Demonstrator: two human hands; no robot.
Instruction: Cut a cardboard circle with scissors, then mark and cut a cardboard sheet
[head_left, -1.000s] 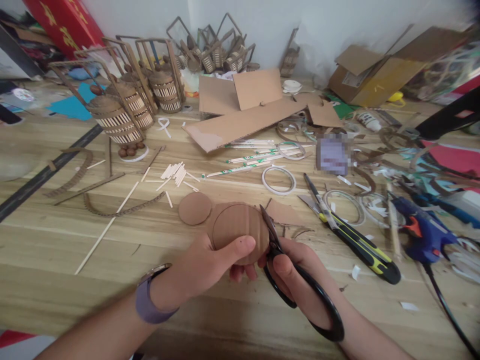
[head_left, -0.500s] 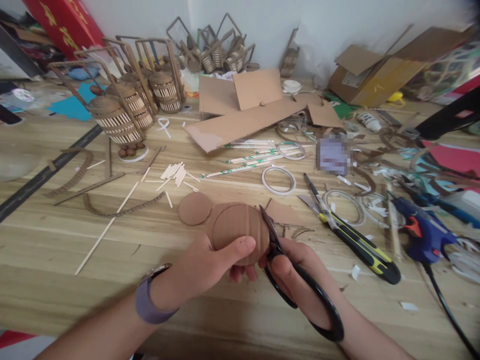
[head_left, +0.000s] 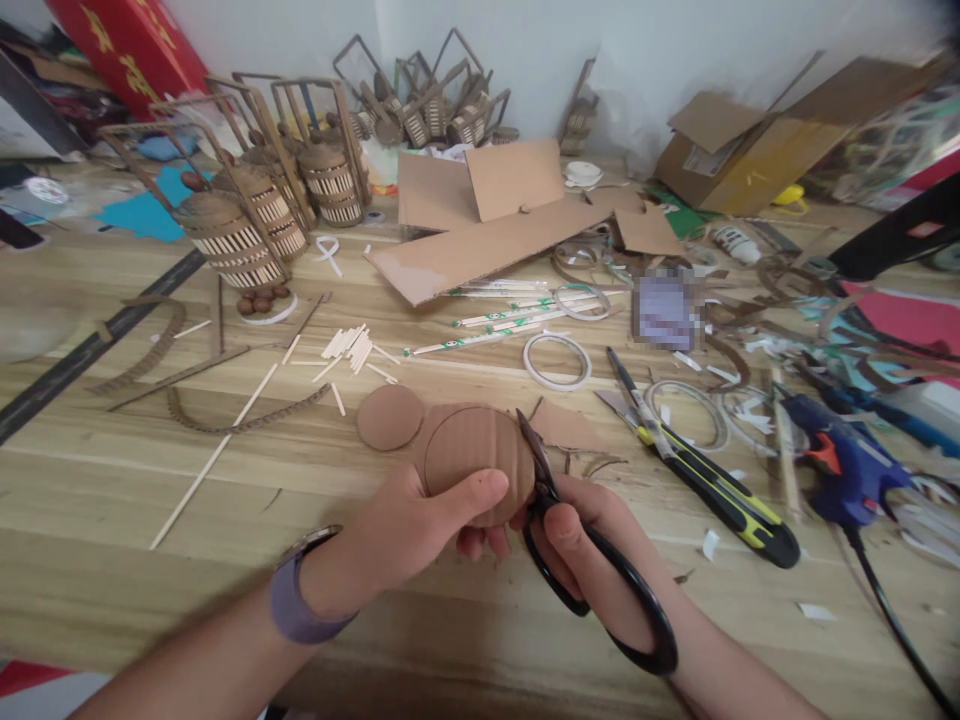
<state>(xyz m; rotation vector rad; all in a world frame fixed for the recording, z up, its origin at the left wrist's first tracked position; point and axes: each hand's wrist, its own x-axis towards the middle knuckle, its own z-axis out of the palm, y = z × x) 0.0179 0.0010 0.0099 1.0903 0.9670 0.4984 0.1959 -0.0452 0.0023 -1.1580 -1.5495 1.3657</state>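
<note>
My left hand (head_left: 427,510) grips a piece of brown cardboard (head_left: 472,440) with a circle drawn on it, thumb on top and fingers beneath. Around the black handles of a pair of scissors (head_left: 641,610) my right hand (head_left: 592,540) is closed. The scissor blades lie against the right edge of the cardboard, along the drawn curve. Just left of this piece a smaller cardboard disc (head_left: 390,417) lies flat on the table. A cardboard offcut (head_left: 574,425) rests behind the blades.
To the right lie a yellow-black utility knife (head_left: 735,500) and a blue glue gun (head_left: 847,460) with its cord. Tape rolls (head_left: 557,361), short white sticks (head_left: 349,347) and cardboard sheets (head_left: 487,235) spread beyond my hands. Lidded miniature baskets (head_left: 232,240) stand at the back left.
The scissors have shifted slightly left, with the handles a little higher and further left. The cardboard stays nearly in place in my left hand.
</note>
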